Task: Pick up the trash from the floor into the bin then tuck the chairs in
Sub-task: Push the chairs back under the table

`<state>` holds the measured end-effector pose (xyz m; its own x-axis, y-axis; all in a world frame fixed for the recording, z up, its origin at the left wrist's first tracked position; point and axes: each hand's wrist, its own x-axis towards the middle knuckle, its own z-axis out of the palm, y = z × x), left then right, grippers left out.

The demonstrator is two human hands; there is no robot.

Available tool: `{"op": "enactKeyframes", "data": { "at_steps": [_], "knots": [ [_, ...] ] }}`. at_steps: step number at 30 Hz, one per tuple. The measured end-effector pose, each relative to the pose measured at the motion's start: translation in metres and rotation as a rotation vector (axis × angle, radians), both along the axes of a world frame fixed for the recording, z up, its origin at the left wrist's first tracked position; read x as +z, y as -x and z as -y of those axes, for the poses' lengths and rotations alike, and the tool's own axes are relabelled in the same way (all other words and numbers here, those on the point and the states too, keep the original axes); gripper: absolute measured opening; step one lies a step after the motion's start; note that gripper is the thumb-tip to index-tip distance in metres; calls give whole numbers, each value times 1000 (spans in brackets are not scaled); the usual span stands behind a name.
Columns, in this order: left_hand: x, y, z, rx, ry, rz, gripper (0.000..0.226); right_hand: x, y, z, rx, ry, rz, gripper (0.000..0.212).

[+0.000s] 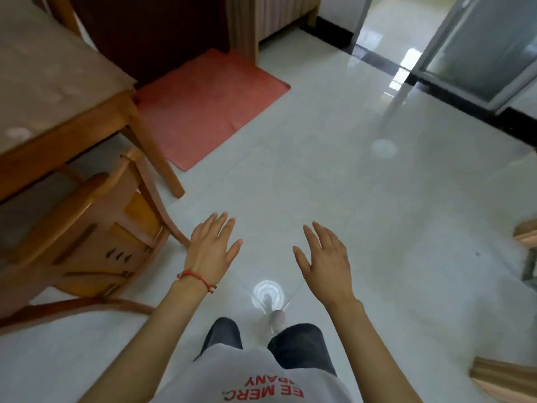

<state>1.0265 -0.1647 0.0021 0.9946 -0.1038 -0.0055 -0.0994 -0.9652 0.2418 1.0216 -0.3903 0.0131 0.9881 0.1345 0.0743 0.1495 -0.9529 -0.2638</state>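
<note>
Nearest the camera: the person's white T-shirt with red lettering (255, 379) and dark trousers, standing on the glossy pale tiled floor (348, 184). Both forearms are extended forward at about waist level.

Left hand (210, 247), with a red cord bracelet (196, 279) at the wrist: fingers straight and spread, holding nothing. Right hand (325, 257): fingers likewise straight and spread, holding nothing. Neither hand touches any object.

No trash and no bin can be identified in this view; the bright round patches on the floor appear to be light reflections. One small dark speck lies towards the right edge of the floor, too small to identify.

The task's visible item is the curved-back orange-brown wooden chair (96, 237), at the left edge of the floor, just beside the left hand and apart from it. Its seat lies partly under the near edge of the wooden dining table with a beige cloth (43, 82), and it stands at an angle to that edge. Another wooden piece shows at the right edge, cut off and not identifiable.

Handling assessment: the chair is judged rigid and moderately heavy, and should slide readily on the smooth tile. The top rail of the backrest looks the best hold, both hands spaced apart, pushing squarely to avoid striking the table leg (157, 158). A flat salmon-red floor mat (209, 106) lies beyond the table's corner.
</note>
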Motion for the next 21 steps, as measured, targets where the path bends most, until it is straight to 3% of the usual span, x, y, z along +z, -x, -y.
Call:
{"op": "enactKeyframes", "data": {
  "at_steps": [7,13,16,21],
  "knots": [
    [12,33,-5,377,22,-10,50,4,-45,-23,379,32,-16,53],
    [17,92,-28,691,13,-38,53,9,-49,-76,680,40,-30,68],
    [19,124,-42,864,30,-36,49,9,-43,-111,811,44,-40,61],
    [20,167,-63,1070,52,-47,64,11,-29,-165,983,38,-14,52]
  ]
}}
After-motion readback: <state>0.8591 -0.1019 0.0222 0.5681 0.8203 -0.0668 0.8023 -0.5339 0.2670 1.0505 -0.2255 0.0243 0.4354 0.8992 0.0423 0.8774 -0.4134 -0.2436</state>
